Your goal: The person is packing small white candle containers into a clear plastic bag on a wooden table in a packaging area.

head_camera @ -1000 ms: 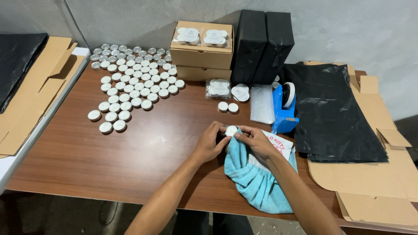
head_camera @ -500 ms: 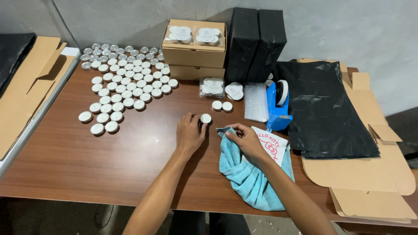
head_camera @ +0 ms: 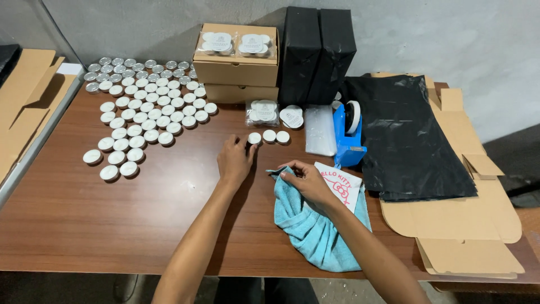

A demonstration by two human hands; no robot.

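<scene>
where stacked, boxes (head_camera: pixel 236 70) under packed tins (head_camera: pixel 236 43)

Left hand (head_camera: pixel 235 160) flat, fingers (head_camera: pixel 251 150) extended forward; right hand (head_camera: pixel 304 181) palm down, fingers curled.

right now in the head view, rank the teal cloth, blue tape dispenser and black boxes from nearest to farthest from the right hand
1. teal cloth: under the right hand, touching its fingers.
2. blue tape dispenser: on the table, up and to the right of the hand.
3. black boxes: upright at the back by the wall, farthest.
</scene>
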